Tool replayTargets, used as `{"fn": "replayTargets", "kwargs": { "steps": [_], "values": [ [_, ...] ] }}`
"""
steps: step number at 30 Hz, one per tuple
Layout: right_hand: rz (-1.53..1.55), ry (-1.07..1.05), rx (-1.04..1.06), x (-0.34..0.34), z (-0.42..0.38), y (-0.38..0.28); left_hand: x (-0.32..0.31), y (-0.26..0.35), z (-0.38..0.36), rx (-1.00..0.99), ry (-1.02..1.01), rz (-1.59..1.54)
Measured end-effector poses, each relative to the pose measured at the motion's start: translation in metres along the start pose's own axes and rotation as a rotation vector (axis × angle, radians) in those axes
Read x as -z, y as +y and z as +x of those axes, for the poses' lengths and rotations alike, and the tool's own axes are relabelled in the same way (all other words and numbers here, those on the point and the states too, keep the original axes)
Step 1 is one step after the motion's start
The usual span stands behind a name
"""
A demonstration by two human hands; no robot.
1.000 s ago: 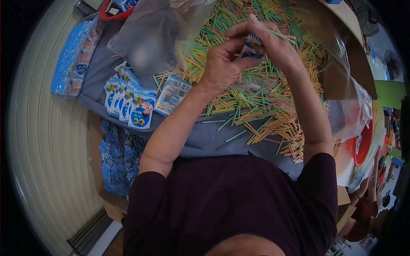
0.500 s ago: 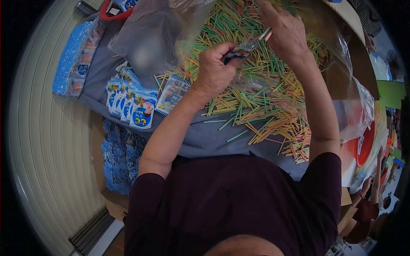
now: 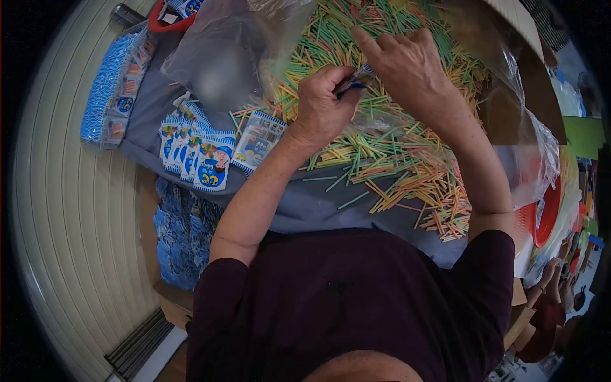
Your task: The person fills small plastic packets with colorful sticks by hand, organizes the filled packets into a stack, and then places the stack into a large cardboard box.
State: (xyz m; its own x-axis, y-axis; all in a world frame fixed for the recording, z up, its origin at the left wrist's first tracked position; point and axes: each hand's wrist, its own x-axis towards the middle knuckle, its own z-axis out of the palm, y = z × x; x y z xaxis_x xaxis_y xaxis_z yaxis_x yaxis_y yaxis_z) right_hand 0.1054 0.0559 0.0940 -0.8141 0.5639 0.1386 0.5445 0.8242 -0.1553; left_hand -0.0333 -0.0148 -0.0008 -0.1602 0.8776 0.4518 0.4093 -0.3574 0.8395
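Observation:
My left hand [image 3: 324, 102] is closed on a small blue-and-white packet [image 3: 354, 81], held just above a big heap of thin coloured sticks [image 3: 388, 146] in green, yellow and orange. My right hand [image 3: 407, 67] is right beside it, fingers curled and touching the packet's far end; whether it pinches a stick I cannot tell. The sticks spread over a grey cloth [image 3: 305, 207] and a clear plastic sheet.
A fanned row of blue printed packets [image 3: 194, 156] lies left of my left arm, one more packet [image 3: 256, 141] next to it. A long stack of packets [image 3: 109, 89] lies far left, a clear bag [image 3: 219, 60] behind, an orange-red basin [image 3: 546, 213] at the right.
My right hand has come back down from the far sticks to the packet in my left hand. The left hand has lowered and turned the packet edge-on.

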Motion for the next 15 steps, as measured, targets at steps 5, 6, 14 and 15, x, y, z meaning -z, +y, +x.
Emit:
{"fn": "replayTargets", "kwargs": {
  "steps": [5, 6, 14, 15],
  "values": [
    [0.527, 0.152, 0.181, 0.001, -0.014, 0.008, 0.001, -0.001, -0.004, 0.194, -0.048, -0.284],
    [0.528, 0.151, 0.185, 0.001, -0.015, 0.01, 0.002, -0.002, -0.005, 0.195, -0.044, -0.282],
    [0.998, 0.309, 0.066, -0.014, -0.022, 0.021, 0.01, -0.008, -0.007, 0.193, -0.079, -0.375],
    [0.997, 0.31, 0.064, -0.016, -0.024, 0.019, 0.009, -0.006, -0.007, 0.193, -0.082, -0.376]
  ]
}}
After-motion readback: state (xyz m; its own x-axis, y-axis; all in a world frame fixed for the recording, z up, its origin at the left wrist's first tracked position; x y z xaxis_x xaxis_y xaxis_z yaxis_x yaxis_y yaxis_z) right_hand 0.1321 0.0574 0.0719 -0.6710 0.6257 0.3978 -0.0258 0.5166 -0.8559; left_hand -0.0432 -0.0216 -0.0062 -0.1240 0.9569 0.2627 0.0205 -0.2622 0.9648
